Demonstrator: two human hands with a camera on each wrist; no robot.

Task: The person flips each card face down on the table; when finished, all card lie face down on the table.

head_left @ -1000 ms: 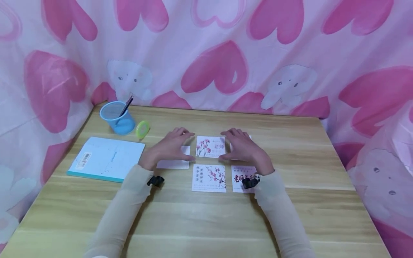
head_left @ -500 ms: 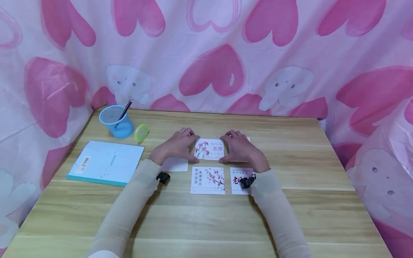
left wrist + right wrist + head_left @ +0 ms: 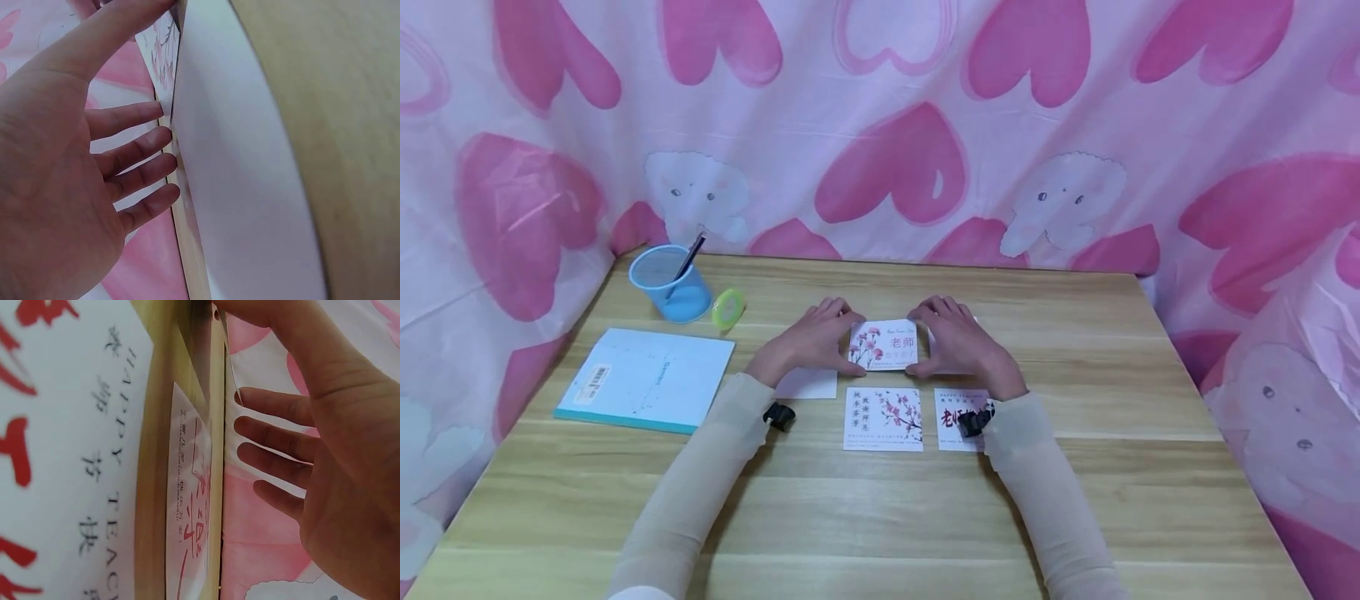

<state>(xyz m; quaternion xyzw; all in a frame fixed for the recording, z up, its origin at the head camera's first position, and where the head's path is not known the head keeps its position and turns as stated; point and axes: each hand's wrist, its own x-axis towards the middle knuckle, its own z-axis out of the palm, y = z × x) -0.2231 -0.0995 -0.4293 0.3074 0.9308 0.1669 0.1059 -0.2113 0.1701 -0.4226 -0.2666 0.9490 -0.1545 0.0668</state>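
Note:
A square card with pink carnations and Chinese lettering (image 3: 883, 343) is held level between both hands, slightly off the table. My left hand (image 3: 811, 340) pinches its left edge between thumb and forefinger; the other fingers spread loosely in the left wrist view. On the opposite edge, my right hand (image 3: 957, 340) grips it the same way. Below the left hand lies a blank white card (image 3: 237, 162). Beneath the right hand is a card with red writing (image 3: 190, 506), mostly covered in the head view. Nearer me lie a blossom-branch card (image 3: 883, 419) and a red-lettered card (image 3: 955, 419).
A white notebook with a teal spine (image 3: 647, 379) lies at the left. Behind it stand a blue mesh pen cup (image 3: 673, 287) holding a dark pen, and a green tape roll (image 3: 728, 310). A pink heart-patterned curtain (image 3: 887, 158) hangs behind the wooden table (image 3: 887, 517).
Both hands have closed in on the carnation card's side edges, the left moving right. The card has since shifted slightly left and risen a little. The other cards stay put.

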